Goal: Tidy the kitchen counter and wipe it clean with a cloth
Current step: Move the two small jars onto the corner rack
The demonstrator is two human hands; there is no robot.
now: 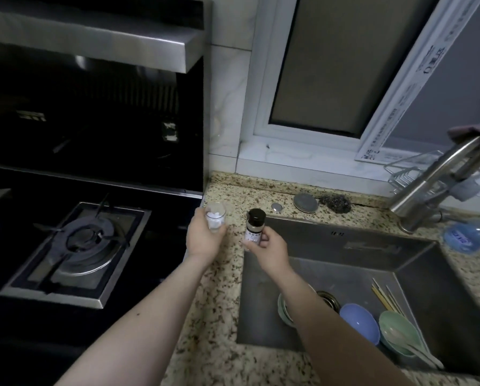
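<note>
Speckled granite counter [219,307] is seen beside the steel sink [330,252] | dark-capped, white-labelled spice bottle [254,227] is pinched upright by the right hand [269,250] at the sink's corner | clear glass jar [215,220] of white lumps is gripped by the left hand [204,239] just beside it
</note>
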